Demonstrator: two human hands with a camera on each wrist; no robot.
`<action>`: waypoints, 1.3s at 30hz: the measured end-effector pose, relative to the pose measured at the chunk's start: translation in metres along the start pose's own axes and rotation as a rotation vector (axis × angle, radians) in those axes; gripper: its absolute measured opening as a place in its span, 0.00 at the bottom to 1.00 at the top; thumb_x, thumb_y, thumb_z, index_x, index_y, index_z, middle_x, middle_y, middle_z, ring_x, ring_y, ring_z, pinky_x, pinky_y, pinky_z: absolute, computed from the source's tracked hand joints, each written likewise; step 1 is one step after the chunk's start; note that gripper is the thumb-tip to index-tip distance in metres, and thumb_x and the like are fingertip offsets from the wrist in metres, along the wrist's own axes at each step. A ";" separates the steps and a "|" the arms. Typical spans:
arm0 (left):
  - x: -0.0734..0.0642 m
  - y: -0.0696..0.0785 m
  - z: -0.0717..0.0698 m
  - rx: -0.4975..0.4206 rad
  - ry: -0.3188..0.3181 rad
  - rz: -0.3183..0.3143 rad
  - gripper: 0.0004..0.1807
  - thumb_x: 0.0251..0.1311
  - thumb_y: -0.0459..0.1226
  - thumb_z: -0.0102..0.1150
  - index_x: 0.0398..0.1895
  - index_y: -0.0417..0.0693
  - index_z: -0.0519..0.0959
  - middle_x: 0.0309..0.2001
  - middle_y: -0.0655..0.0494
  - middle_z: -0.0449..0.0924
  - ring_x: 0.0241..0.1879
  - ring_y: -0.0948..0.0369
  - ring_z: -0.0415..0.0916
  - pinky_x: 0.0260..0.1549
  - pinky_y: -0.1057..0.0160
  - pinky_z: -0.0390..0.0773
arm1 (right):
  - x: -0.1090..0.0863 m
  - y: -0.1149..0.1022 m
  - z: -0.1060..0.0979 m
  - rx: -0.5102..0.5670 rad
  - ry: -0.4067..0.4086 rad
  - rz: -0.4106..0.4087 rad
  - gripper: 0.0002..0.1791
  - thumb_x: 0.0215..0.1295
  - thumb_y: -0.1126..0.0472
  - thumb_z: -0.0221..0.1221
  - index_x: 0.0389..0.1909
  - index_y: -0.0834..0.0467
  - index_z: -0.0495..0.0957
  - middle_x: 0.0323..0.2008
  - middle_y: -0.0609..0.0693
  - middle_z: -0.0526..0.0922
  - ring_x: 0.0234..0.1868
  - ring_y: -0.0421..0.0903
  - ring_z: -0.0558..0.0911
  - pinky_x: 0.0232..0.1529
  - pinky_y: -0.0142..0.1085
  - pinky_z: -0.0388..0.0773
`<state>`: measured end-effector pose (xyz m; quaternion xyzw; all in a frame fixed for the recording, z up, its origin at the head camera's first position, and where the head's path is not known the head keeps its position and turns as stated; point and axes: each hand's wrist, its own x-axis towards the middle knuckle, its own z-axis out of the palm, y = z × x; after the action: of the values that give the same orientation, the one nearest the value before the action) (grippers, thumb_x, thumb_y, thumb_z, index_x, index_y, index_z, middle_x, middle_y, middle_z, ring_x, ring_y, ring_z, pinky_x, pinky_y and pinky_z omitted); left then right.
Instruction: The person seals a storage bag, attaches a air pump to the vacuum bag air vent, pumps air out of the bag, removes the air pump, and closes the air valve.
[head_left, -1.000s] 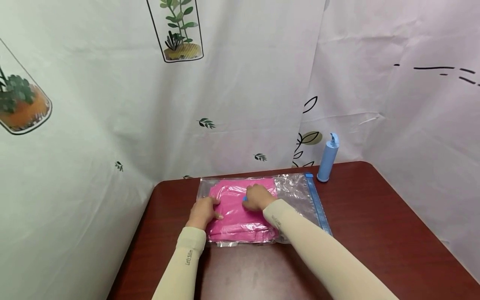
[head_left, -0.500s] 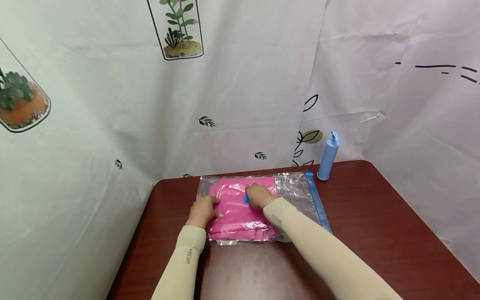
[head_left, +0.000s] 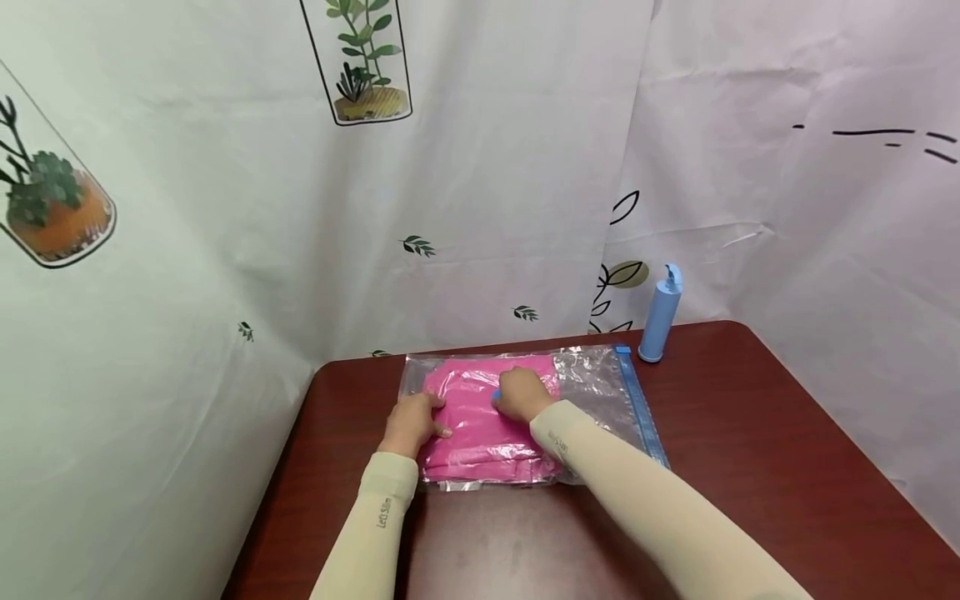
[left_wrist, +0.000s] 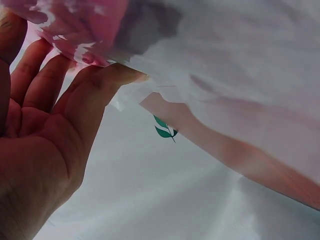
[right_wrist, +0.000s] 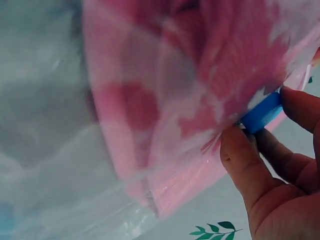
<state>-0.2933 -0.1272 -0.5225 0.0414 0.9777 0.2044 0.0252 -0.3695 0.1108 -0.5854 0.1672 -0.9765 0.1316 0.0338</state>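
A clear vacuum storage bag [head_left: 591, 385] lies flat on the table with folded pink cloth [head_left: 474, 429] inside it. My left hand [head_left: 409, 423] rests on the bag's left side, thumb and fingers spread; the left wrist view shows its fingertips against the plastic. My right hand [head_left: 523, 395] pinches a round blue valve cap [right_wrist: 262, 113] on the bag over the pink cloth. In the head view the hand hides most of that cap. A blue zip strip [head_left: 642, 407] runs down the bag's right edge, partly behind my right sleeve.
A light blue hand pump [head_left: 660, 318] stands upright near the table's back edge, right of the bag. The dark red table [head_left: 757, 450] meets a hanging white cloth [head_left: 480, 183] with plant prints behind and at the sides.
Around the blue valve cap my right hand has turned slightly; more of the cap showed half a second ago. My left hand stays in place, and the head view has shifted slightly.
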 end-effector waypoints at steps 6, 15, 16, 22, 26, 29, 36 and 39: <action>0.019 -0.019 0.020 0.020 0.034 0.037 0.38 0.51 0.43 0.92 0.68 0.48 0.90 0.69 0.37 0.88 0.63 0.37 0.87 0.61 0.35 0.89 | 0.002 0.005 0.001 -0.005 0.026 -0.103 0.08 0.64 0.58 0.76 0.31 0.55 0.87 0.32 0.52 0.91 0.36 0.51 0.88 0.50 0.50 0.91; 0.023 -0.022 0.022 0.012 0.016 0.019 0.38 0.52 0.43 0.91 0.68 0.47 0.89 0.68 0.37 0.88 0.61 0.37 0.88 0.62 0.35 0.89 | -0.008 -0.006 -0.043 0.148 -0.087 0.031 0.21 0.62 0.47 0.77 0.43 0.60 0.86 0.34 0.53 0.92 0.35 0.50 0.88 0.48 0.47 0.90; 0.029 -0.028 0.029 0.024 0.023 0.028 0.38 0.52 0.43 0.92 0.68 0.47 0.90 0.67 0.37 0.89 0.59 0.37 0.88 0.60 0.35 0.89 | -0.011 -0.008 -0.047 0.136 -0.085 0.037 0.19 0.64 0.46 0.76 0.36 0.58 0.85 0.30 0.51 0.89 0.31 0.49 0.86 0.44 0.46 0.89; 0.034 -0.030 0.038 0.016 0.035 0.047 0.38 0.49 0.44 0.93 0.67 0.48 0.91 0.68 0.38 0.89 0.61 0.37 0.88 0.61 0.35 0.89 | -0.011 -0.009 -0.039 0.033 -0.065 0.044 0.19 0.65 0.53 0.75 0.19 0.53 0.79 0.23 0.49 0.86 0.26 0.49 0.82 0.38 0.47 0.88; 0.032 -0.033 0.037 0.007 0.038 0.049 0.38 0.49 0.45 0.93 0.67 0.49 0.91 0.68 0.39 0.89 0.63 0.38 0.88 0.63 0.35 0.88 | 0.000 -0.003 -0.018 0.009 -0.085 0.072 0.10 0.64 0.55 0.73 0.26 0.50 0.83 0.31 0.49 0.90 0.32 0.49 0.85 0.38 0.50 0.90; 0.030 -0.037 0.035 -0.005 0.023 0.026 0.39 0.48 0.45 0.93 0.67 0.50 0.91 0.66 0.41 0.91 0.59 0.41 0.88 0.61 0.36 0.89 | 0.002 -0.005 -0.016 0.049 -0.118 0.062 0.04 0.62 0.58 0.72 0.37 0.48 0.90 0.40 0.48 0.94 0.40 0.51 0.89 0.41 0.54 0.90; 0.035 -0.042 0.037 0.010 0.022 0.041 0.39 0.48 0.45 0.93 0.67 0.50 0.90 0.66 0.40 0.90 0.58 0.40 0.88 0.60 0.36 0.89 | 0.002 -0.006 -0.021 0.200 -0.118 0.119 0.23 0.58 0.50 0.77 0.53 0.56 0.89 0.44 0.52 0.95 0.41 0.51 0.90 0.47 0.49 0.90; 0.037 -0.041 0.039 0.010 0.020 0.042 0.39 0.48 0.45 0.93 0.67 0.50 0.90 0.68 0.39 0.89 0.61 0.38 0.88 0.62 0.36 0.89 | 0.000 -0.007 -0.020 0.135 -0.085 0.110 0.16 0.63 0.48 0.76 0.34 0.56 0.86 0.30 0.52 0.91 0.32 0.50 0.87 0.42 0.47 0.90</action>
<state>-0.3307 -0.1459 -0.5755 0.0599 0.9779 0.2002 0.0112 -0.3667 0.1098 -0.5642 0.1208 -0.9737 0.1915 -0.0262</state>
